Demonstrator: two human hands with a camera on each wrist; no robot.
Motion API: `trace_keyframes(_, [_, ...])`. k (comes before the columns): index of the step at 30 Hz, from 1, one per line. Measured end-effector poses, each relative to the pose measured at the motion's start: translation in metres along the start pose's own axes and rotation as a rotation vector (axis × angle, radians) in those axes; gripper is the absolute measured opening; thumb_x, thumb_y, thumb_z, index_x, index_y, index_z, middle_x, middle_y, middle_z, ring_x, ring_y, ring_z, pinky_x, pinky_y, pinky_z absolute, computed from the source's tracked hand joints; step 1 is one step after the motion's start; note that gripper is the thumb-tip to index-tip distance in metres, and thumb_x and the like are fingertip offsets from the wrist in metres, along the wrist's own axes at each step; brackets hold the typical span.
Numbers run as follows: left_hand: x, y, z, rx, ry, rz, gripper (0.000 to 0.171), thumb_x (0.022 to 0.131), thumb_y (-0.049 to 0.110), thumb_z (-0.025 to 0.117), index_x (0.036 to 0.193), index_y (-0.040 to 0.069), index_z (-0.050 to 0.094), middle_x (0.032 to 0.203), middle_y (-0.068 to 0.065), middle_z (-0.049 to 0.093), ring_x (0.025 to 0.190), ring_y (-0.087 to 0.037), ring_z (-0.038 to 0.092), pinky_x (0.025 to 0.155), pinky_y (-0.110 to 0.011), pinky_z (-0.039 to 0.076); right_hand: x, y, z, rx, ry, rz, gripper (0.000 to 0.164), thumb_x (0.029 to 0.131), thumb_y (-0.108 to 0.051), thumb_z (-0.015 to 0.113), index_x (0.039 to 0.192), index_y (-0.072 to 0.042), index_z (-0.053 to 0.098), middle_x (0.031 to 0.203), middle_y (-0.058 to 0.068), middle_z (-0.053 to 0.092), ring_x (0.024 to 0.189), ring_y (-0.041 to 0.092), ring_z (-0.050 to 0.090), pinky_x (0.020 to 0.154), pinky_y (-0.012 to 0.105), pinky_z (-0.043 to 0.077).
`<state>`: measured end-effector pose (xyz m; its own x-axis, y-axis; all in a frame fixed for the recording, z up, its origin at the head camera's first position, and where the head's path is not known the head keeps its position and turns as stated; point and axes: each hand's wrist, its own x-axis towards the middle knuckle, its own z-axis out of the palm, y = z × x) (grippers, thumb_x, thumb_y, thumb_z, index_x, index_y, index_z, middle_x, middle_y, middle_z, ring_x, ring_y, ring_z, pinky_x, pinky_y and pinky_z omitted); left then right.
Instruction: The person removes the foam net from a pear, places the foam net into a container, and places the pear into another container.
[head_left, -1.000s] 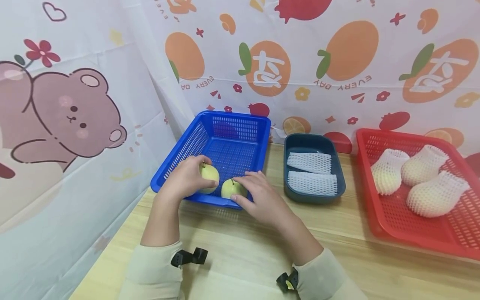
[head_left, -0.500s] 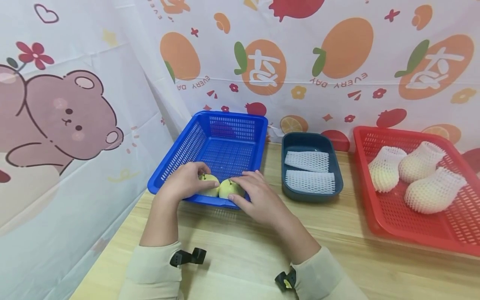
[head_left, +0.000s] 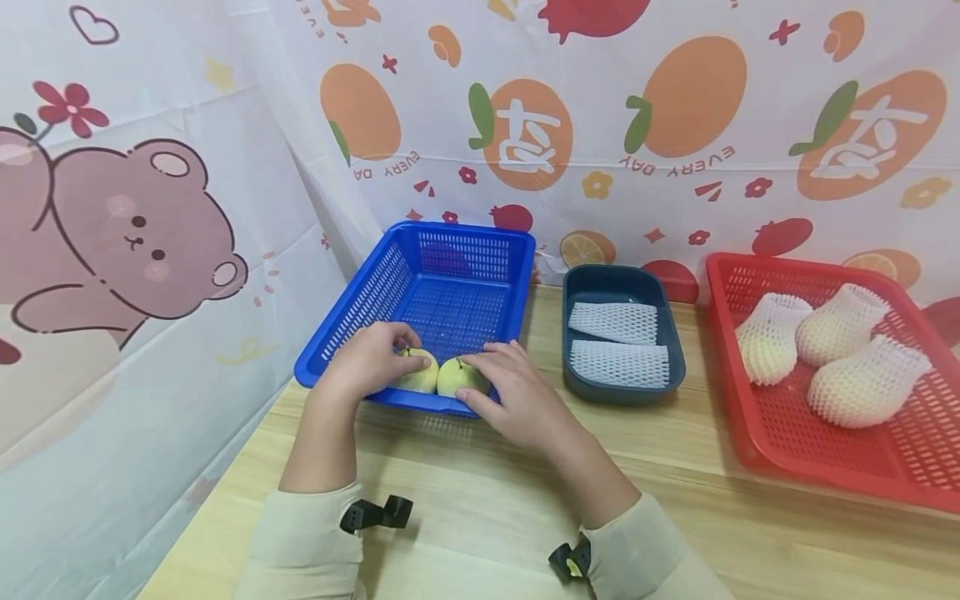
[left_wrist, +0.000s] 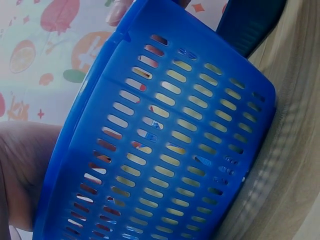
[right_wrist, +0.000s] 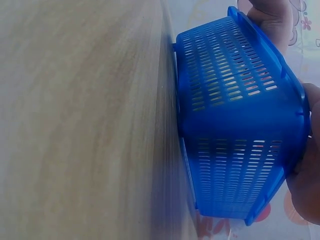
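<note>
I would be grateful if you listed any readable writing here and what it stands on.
"EVERY DAY": upside down on the white fruit-printed fabric backdrop.
"EVERY DA": upside down, farther left on it; remainder not visible.
White characters on two orange fruit prints: too stylised to read surely.
Lettering near the top left: too small to read.

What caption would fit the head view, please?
Left hand and right hand each hold a yellow-green fruit in a blue basket.

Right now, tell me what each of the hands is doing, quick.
Left hand: closed, holding the left pear in the blue basket.
Right hand: closed, holding the right pear beside it.
</note>
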<state>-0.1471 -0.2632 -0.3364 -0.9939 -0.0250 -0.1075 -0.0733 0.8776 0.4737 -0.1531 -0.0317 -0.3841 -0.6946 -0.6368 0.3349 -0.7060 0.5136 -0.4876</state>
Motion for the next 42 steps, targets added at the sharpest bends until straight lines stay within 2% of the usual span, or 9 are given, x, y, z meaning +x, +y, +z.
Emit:
trace_keyframes(7, [0.008,0.011,0.005,0.008,-0.009,0.02,0.033,0.085,0.039,0.067,0.105,0.013,0.065,0.108,-0.012,0.064,0.101,-0.03,0.057,0.085,-0.049,0.048,-0.006,0.007,-0.008,-0.017,0.017,0.02,0.048,0.095,-0.049,0.047,0.131,-0.019,0.055,0.132,-0.004,0.056,0.134,0.016,0.037,0.117,0.039,0.014])
trace_keyframes(12, [0.008,0.014,0.005,0.008,-0.031,0.021,0.045,0.086,0.046,0.063,0.115,0.012,0.062,0.12,-0.015,0.061,0.111,-0.034,0.055,0.089,-0.053,0.046,-0.011,0.01,-0.014,0.004,0.015,0.025,0.051,0.095,-0.052,0.045,0.133,-0.018,0.053,0.135,-0.002,0.053,0.136,0.018,0.035,0.116,0.042,0.016])
trace_keyframes(15, [0.007,0.019,0.002,0.005,0.03,0.035,0.052,0.086,0.052,0.061,0.12,0.012,0.059,0.127,-0.015,0.057,0.119,-0.035,0.05,0.092,-0.057,0.043,-0.018,0.012,-0.02,0.045,0.036,0.075,0.052,0.094,-0.053,0.044,0.133,-0.02,0.053,0.137,-0.002,0.052,0.137,0.017,0.034,0.113,0.045,0.023])
trace_keyframes(19, [0.006,0.034,0.002,-0.03,0.181,0.101,0.054,0.087,0.054,0.057,0.123,0.015,0.057,0.132,-0.011,0.053,0.127,-0.034,0.043,0.099,-0.06,0.037,-0.034,0.018,-0.037,0.069,0.103,0.141,0.05,0.093,-0.053,0.047,0.133,-0.024,0.053,0.137,-0.005,0.052,0.136,0.016,0.035,0.109,0.045,0.031])
trace_keyframes(23, [-0.001,0.059,0.009,-0.085,0.322,0.24,0.045,0.088,0.049,0.058,0.12,0.018,0.06,0.13,-0.004,0.054,0.128,-0.027,0.043,0.102,-0.055,0.037,-0.052,0.03,-0.058,0.043,0.15,0.141,0.049,0.092,-0.051,0.05,0.133,-0.024,0.053,0.136,-0.008,0.052,0.134,0.014,0.037,0.11,0.042,0.031])
trace_keyframes(29, [-0.017,0.103,0.032,-0.124,0.474,0.556,0.029,0.088,0.034,0.065,0.112,0.017,0.065,0.122,0.002,0.06,0.12,-0.019,0.051,0.1,-0.045,0.042,-0.09,0.059,-0.105,-0.04,0.257,0.155,0.048,0.09,-0.042,0.06,0.135,-0.026,0.051,0.137,-0.002,0.051,0.13,0.018,0.042,0.101,0.046,0.042])
trace_keyframes(32, [-0.019,0.124,0.047,-0.124,0.475,0.658,0.028,0.088,0.03,0.066,0.112,0.016,0.066,0.119,0.002,0.061,0.118,-0.017,0.051,0.102,-0.043,0.04,-0.114,0.077,-0.134,-0.089,0.326,0.232,0.05,0.088,-0.038,0.064,0.135,-0.026,0.051,0.136,0.001,0.052,0.127,0.021,0.045,0.096,0.049,0.045])
trace_keyframes(38, [-0.01,0.166,0.089,-0.047,0.416,0.818,0.03,0.087,0.032,0.066,0.113,0.015,0.067,0.116,0.001,0.063,0.113,-0.015,0.055,0.1,-0.035,0.042,-0.16,0.115,-0.192,-0.113,0.438,0.505,0.05,0.09,-0.045,0.058,0.137,-0.03,0.048,0.136,0.005,0.052,0.126,0.031,0.045,0.094,0.062,0.04])
trace_keyframes(42, [-0.008,0.203,0.123,0.01,0.313,0.912,0.033,0.089,0.036,0.063,0.117,0.018,0.065,0.12,0.003,0.062,0.115,-0.012,0.053,0.102,-0.031,0.041,-0.181,0.143,-0.218,-0.112,0.529,0.634,0.051,0.091,-0.046,0.055,0.137,-0.026,0.048,0.134,0.01,0.054,0.125,0.034,0.045,0.093,0.063,0.038])
